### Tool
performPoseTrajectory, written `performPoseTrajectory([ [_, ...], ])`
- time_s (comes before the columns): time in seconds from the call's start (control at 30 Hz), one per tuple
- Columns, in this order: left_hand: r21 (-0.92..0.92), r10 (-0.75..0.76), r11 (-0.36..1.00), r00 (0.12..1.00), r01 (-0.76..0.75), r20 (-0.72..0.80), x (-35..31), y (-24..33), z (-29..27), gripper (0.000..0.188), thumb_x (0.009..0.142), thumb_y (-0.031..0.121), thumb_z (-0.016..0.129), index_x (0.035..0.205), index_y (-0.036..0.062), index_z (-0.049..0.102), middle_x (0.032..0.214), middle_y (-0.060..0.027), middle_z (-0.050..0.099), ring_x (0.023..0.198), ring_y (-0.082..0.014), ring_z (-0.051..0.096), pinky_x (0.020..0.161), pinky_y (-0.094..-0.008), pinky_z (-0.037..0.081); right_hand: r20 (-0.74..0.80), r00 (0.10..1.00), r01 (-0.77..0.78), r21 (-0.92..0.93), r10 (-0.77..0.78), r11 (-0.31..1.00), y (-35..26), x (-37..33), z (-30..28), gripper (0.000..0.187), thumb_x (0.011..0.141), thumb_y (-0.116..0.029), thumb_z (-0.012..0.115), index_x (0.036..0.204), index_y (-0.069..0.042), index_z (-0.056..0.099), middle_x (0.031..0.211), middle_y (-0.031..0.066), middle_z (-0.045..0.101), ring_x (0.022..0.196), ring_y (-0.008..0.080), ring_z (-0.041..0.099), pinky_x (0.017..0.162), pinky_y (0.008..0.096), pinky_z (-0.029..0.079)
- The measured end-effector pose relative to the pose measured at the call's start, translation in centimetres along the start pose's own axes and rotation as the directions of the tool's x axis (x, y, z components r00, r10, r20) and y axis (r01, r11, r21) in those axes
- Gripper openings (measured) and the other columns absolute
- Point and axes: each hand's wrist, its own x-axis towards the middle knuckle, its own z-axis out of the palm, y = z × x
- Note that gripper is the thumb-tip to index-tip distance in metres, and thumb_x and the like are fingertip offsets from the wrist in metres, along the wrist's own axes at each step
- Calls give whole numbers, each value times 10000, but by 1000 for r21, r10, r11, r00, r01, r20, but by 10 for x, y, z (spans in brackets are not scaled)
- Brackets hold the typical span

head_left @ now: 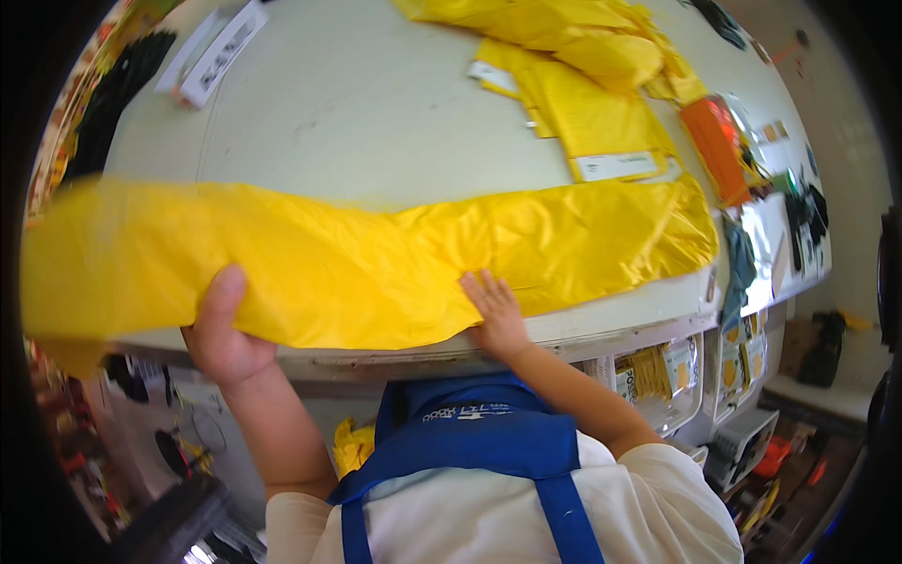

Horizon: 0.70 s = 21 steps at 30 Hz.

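Yellow material (329, 268): left hand (228, 340) clasps it, fingers hidden from me; left of grip, blurred. Right hand (499, 317): outstretched atop.

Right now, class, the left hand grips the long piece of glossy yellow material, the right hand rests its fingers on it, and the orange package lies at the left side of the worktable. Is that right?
Not quite: the head view shows the orange package at the right side of the worktable. The left hand does grip the long piece of glossy yellow material, and the right hand rests its fingers on it.

Yellow sheeting (583, 235); whitish tabletop (329, 122); blue apron (470, 449), white print (467, 412); cream shirt (451, 517); orange package (714, 150).
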Motion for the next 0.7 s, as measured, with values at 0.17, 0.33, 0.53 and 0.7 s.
performPoseTrajectory([
  [0.17, 509, -169, 809, 713, -294, 681, 13, -114, 245, 424, 799, 78, 629, 1209, 68, 523, 787, -138, 630, 641, -248, 605, 607, -348, 477, -65, 997, 52, 369, -30, 928, 16, -11, 20, 453, 836, -193, 574, 1268, -75, 500, 1368, 145, 447, 1253, 330, 415, 1048, 450, 314],
  [0.33, 678, -609, 514, 334, -525, 720, -68, -337, 344, 691, 799, 80, 490, 1440, 241, 286, 938, -211, 619, 846, -373, 614, 742, -459, 494, 64, 993, -112, 683, 94, 722, 11, -15, -19, 403, 889, -207, 542, 1266, -68, 514, 1334, 146, 483, 1214, 279, 458, 1009, 405, 357],
  [0.53, 760, -736, 253, 391, -599, 553, -103, -441, 301, 691, 798, 79, 487, 1443, 227, 287, 979, -181, 597, 822, -363, 616, 735, -456, 501, 255, 954, -132, 828, -157, 544, 43, -64, -113, 349, 941, -219, 510, 1249, -57, 539, 1309, 138, 509, 1195, 209, 477, 972, 343, 391],
  [0.7, 556, -508, 537, 282, -635, 814, -86, -350, 243, 790, 728, 277, 721, 1403, 129, 338, 1186, -167, 499, 1089, -331, 488, 904, -417, 414, 75, 492, -439, 882, 867, 173, 208, -154, -253, 174, 884, -157, 574, 1013, -58, 637, 914, 69, 636, 921, 158, 595, 857, 282, 452],
])
